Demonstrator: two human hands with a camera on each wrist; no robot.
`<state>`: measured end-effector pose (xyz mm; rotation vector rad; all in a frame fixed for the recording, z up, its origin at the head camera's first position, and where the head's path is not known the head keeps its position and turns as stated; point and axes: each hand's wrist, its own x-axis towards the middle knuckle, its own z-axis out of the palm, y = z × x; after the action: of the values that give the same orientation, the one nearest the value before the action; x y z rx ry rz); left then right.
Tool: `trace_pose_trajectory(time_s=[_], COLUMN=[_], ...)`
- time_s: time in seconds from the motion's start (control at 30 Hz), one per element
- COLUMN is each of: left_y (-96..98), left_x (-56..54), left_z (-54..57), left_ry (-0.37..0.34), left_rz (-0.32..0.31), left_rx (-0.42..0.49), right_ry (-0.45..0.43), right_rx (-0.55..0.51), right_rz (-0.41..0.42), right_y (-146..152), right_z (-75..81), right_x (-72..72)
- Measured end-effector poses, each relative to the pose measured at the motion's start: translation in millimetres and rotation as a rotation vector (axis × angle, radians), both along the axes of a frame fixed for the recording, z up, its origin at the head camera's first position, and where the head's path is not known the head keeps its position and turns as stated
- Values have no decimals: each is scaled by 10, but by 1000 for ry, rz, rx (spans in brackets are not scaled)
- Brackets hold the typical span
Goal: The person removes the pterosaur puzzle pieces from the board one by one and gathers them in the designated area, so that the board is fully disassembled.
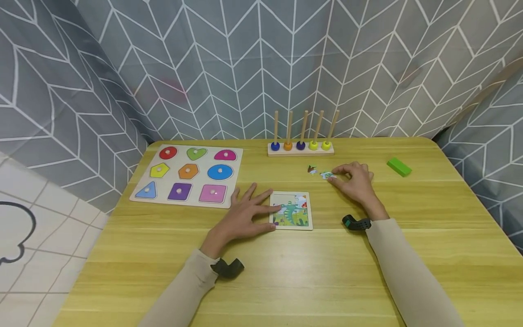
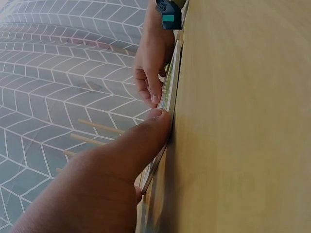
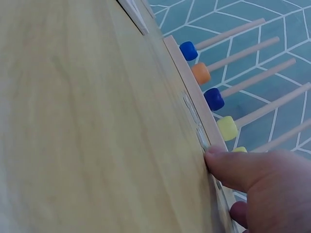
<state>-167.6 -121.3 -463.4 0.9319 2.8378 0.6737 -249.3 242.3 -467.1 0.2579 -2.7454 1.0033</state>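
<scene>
A jigsaw puzzle [image 1: 295, 210] of a green dinosaur lies in a pale square tray [image 1: 292, 228] at the table's middle, its upper left part bare. My left hand [image 1: 248, 215] rests on the tray's left side with fingers spread; the thumb presses the edge, seen in the left wrist view too. Farther right and back, my right hand [image 1: 354, 182] pinches a small puzzle piece [image 1: 326, 175] at the table surface between thumb and fingers. Just left of it lies another loose piece [image 1: 312, 170] with brown and green on it.
A shape board [image 1: 194, 181] with knobbed coloured pieces lies at the left. Behind the loose pieces stands a wooden peg rack [image 1: 301, 152] with one bead on each peg. A green block [image 1: 399, 166] lies at the right. A grey patterned curtain [image 1: 245, 68] hangs behind the table.
</scene>
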Motion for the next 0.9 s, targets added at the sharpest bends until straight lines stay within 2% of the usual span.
trace_pose_trajectory(time_s=[0.37,0.9], left_y=[-3,-3], left_x=[9,-5], left_z=[-16,-49], left_ry=[3,9], left_rz=[0,0], left_rx=[14,8], right_ry=[32,46], right_rx=[-3,-14], right_rz=[-43,-94], right_y=[-20,-54], right_z=[-25,-33], right_x=[-66,-73])
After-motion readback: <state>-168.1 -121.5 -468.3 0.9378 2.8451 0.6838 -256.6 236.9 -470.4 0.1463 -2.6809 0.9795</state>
